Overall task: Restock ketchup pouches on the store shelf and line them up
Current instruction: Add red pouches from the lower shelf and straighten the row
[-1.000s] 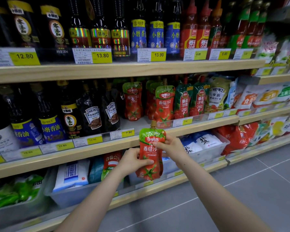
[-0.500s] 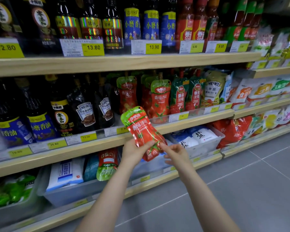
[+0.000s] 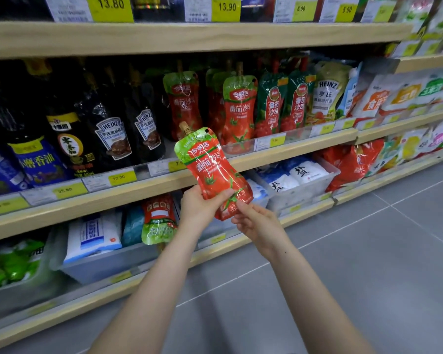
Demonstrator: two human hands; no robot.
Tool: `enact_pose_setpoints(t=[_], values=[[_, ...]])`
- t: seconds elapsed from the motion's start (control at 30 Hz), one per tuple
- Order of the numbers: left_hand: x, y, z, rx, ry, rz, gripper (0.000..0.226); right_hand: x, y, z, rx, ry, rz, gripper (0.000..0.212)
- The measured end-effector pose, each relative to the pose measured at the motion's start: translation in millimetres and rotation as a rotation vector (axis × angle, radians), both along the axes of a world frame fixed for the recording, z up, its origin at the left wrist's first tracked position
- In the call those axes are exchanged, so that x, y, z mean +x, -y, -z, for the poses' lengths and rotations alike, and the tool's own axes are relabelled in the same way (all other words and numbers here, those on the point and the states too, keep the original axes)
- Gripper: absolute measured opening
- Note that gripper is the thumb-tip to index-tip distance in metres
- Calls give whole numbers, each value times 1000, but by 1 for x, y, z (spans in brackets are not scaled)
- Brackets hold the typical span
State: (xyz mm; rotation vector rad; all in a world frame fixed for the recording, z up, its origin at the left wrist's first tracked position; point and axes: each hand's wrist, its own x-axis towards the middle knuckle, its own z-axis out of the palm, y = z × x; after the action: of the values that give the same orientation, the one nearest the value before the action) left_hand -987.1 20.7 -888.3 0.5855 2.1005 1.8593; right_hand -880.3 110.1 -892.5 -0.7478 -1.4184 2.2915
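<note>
Item: ketchup pouch (image 3: 211,167), red with green top, tilted, spout up-left. My left hand (image 3: 200,209) has its grip curled round the lower half, thumb across the front; my right hand (image 3: 256,222) pinches the bottom corner. Beyond the grip: middle shelf (image 3: 292,146), standing pouches (image 3: 239,108) up-right
</note>
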Motion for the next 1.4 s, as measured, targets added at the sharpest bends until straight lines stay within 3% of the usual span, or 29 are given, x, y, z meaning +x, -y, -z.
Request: enact_pose_setpoints(t=[0.3,0.67,0.83,1.0,1.23,1.4], values=[[4,-2,13,-29,-23,-48,33,-4,-4,11,126,81,108,26],[-2,2,13,-85,-78,21,30,-4,-9,17,39,118,-18,21],[-1,3,21,-121,-96,19,38,6,-30,12,194,313,-34,31],[10,-4,21,-198,-212,-26,32,-11,-30,-11,465,192,-37,72],[15,-10,22,-218,-266,-7,22,-36,-12,-10,826,250,106,60],[-2,5,17,-100,-244,204,49,-41,-19,-15,794,89,162,50]])
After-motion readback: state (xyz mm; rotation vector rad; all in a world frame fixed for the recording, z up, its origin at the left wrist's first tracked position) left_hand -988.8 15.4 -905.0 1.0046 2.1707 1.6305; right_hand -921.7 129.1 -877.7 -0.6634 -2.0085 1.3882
